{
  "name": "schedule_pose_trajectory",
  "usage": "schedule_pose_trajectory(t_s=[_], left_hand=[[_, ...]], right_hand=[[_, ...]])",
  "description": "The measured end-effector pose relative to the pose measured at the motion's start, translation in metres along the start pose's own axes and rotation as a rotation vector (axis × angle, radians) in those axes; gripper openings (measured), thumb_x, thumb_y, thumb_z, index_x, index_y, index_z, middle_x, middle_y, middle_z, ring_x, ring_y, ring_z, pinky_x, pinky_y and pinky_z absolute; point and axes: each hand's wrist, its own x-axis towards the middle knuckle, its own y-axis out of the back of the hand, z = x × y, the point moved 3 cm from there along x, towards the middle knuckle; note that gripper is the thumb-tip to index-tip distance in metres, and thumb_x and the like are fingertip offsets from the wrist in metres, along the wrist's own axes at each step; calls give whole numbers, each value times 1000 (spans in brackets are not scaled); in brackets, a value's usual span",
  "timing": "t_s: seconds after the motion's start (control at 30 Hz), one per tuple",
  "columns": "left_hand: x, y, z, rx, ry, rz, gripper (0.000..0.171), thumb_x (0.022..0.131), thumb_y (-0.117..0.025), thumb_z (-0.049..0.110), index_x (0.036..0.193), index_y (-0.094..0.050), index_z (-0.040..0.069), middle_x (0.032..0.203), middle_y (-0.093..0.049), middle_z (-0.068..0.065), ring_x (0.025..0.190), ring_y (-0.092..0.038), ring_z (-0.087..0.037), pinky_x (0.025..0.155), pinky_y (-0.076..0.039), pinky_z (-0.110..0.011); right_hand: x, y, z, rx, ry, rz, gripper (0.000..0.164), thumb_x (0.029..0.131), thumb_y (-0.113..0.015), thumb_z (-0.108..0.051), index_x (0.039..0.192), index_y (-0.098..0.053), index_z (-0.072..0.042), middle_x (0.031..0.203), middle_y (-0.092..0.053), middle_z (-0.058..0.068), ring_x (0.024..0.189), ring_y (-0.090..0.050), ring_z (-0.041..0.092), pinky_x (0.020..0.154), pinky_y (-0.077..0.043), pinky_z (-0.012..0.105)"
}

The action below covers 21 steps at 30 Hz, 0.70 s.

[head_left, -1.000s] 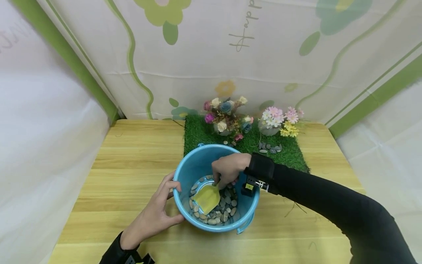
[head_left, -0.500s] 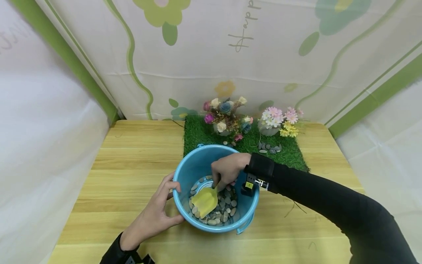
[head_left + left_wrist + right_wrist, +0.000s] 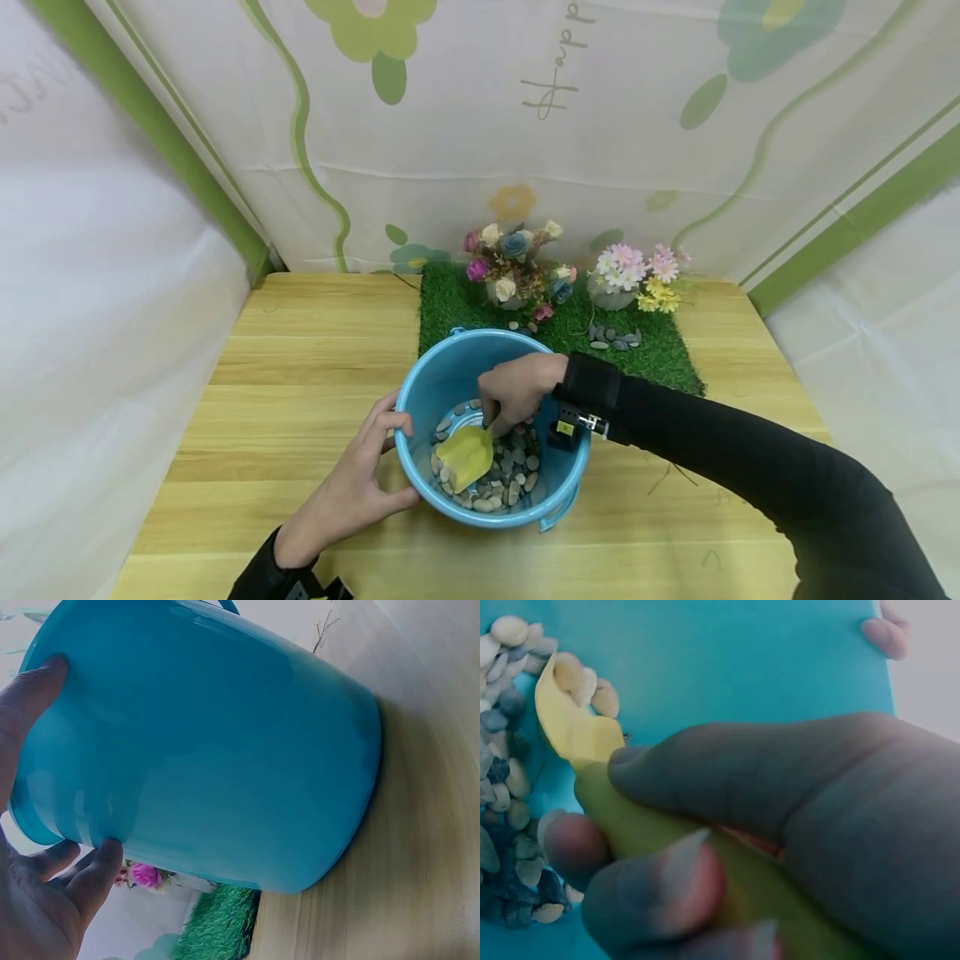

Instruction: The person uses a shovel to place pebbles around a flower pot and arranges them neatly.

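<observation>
A light blue bucket (image 3: 442, 367) stands on the wooden table with pebbles (image 3: 517, 465) spread over its bottom. My left hand (image 3: 348, 483) steadies it from the left, with fingertips hooked at the rim and thumb against the outer wall (image 3: 202, 742). Reaching inside, my right hand (image 3: 517, 385) grips the handle of a yellow toy shovel (image 3: 465, 458). In the right wrist view the thumb lies along that handle, and the shovel's blade (image 3: 574, 727) sits among pale stones by the bucket wall. The palm hides much of the handle in the head view.
Behind the bucket lies an artificial grass mat (image 3: 450, 304). On it stand a pot of mixed roses (image 3: 517, 262) and a pot of pink, white and yellow flowers (image 3: 622, 279), with small grey stones (image 3: 613, 337) near them. The bucket's handle (image 3: 558, 508) hangs at its right front.
The shovel's blade has shifted slightly left among the pebbles and changed its tilt, its front edge moving a little. Both hands keep their hold; the bucket stays in place.
</observation>
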Motion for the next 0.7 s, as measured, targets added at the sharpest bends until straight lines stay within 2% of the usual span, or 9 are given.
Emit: schedule_pose_trajectory(t_s=[0.37, 0.53, 0.6, 0.7], left_hand=[[0, 1, -1, -8, -13, -5, 65, 75, -88, 0, 118, -40, 11, 158, -26, -17, 136, -38, -46, 92, -56, -51], [1, 0, -1, -13, -14, -9, 64, 76, -87, 2, 118, -40, 11, 158, -26, -17, 136, -38, -47, 91, -56, -52], [1, 0, -2, -16, -9, -11, 63, 77, -87, 3, 118, -40, 12, 158, -26, -17, 136, -38, -47, 91, -56, -51], [0, 1, -2, -16, -8, -11, 63, 77, -87, 3, 117, -40, 11, 158, -25, -17, 136, -38, -47, 91, -56, -52]], right_hand=[[0, 2, 3, 11, 77, -20, 37, 102, -63, -12, 67, -65, 0, 54, -54, -4, 48, -42, 9, 52, -30, 22], [-3, 5, 6, 41, 145, -50, 38, 103, -62, -10, 66, -60, -1, 55, -49, -5, 50, -39, 9, 54, -31, 22], [-5, 8, 6, 54, 174, -66, 37, 103, -61, -10, 66, -60, -3, 57, -50, -4, 50, -39, 9, 55, -31, 22], [-7, 12, 6, 76, 207, -95, 31, 103, -61, -10, 73, -68, -7, 61, -56, 5, 51, -42, 10, 55, -34, 22]])
